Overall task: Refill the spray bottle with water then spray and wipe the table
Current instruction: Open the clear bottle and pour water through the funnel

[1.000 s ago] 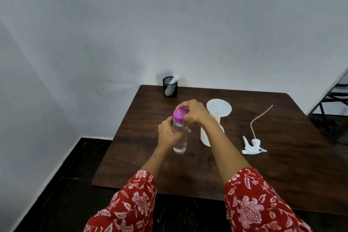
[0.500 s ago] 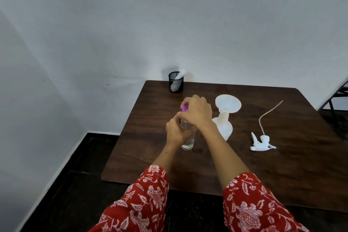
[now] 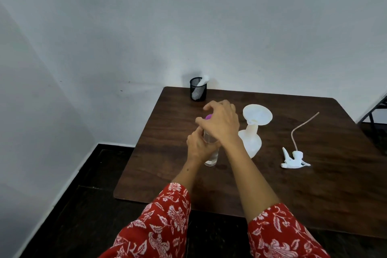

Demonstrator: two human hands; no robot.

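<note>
A clear water bottle [image 3: 211, 158] with a purple cap [image 3: 209, 117] stands on the dark wooden table [image 3: 314, 195]. My left hand [image 3: 198, 146] grips the bottle's body. My right hand [image 3: 222, 123] is curled over the cap, thumb and fingers around it, hiding most of it. Just to the right stands the white spray bottle [image 3: 252, 144] with a white funnel [image 3: 258, 115] set in its neck. Its white trigger head [image 3: 293, 159] with a long tube lies loose on the table further right.
A black mesh cup [image 3: 198, 90] holding a white cloth stands at the table's far left corner, against the wall. A dark chair frame [image 3: 377, 111] shows at the right edge. The floor is dark, and white walls close in at the back and left.
My right hand has turned on the purple cap and now covers more of it. My left hand keeps its hold on the bottle. The view has shifted slightly.
</note>
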